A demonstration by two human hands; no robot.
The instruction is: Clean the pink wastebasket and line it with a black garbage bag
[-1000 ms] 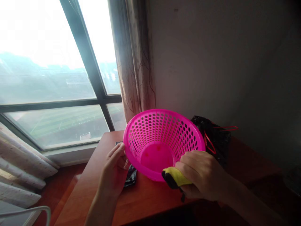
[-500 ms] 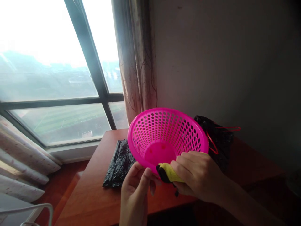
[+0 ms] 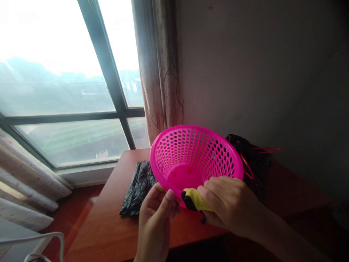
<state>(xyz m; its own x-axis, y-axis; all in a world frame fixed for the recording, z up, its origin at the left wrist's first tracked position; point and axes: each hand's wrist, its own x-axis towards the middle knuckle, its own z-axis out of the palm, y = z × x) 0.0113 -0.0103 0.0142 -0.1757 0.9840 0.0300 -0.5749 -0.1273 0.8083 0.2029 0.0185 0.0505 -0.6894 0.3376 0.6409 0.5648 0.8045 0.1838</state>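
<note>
A bright pink plastic basket [image 3: 188, 176] with a perforated wall is tilted toward me above the table. My left hand [image 3: 158, 214] pinches its near rim, thumb on top and fingers underneath. Just to the right, my right hand [image 3: 226, 203] is closed around a yellow cloth with black ends [image 3: 198, 199], pressed over the same rim. Part of the cloth hangs below the rim, and the rest is hidden under my fingers. Two small red spots show on the basket's floor.
A folded black plastic bag [image 3: 137, 193] lies on the reddish wooden table [image 3: 109, 222] at left. Another black bag [image 3: 260, 171] sits behind the basket at right, with red hangers [image 3: 268, 149] by it. A window, curtains [image 3: 163, 72] and a wall stand beyond. A white tube [image 3: 58, 236] is at lower left.
The view has shifted slightly, so everything sits a little to the right. Both hands keep their places on the rim; the left thumb has moved slightly.
</note>
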